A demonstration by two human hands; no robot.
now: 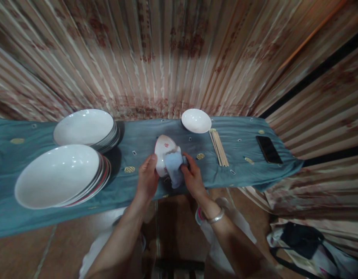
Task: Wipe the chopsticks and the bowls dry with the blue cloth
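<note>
A white bowl (161,152) with a red rim and a small red pattern is tipped on its side above the table's front part. My left hand (148,174) grips it by the rim, with the thumb along the outside. In my right hand (192,174) is a light blue cloth (174,164), pressed against the bowl's outer side near its foot. Part of the cloth hangs down below the bowl. The bowl's inside faces left and is hidden from me.
Two stacks of plates, a front stack (58,174) and a back stack (84,128), stand at the left. Another white bowl (196,121) sits at the back beside several chopsticks (219,149). A black phone (268,149) lies right on the blue tablecloth (242,135). Curtains (167,58) hang behind.
</note>
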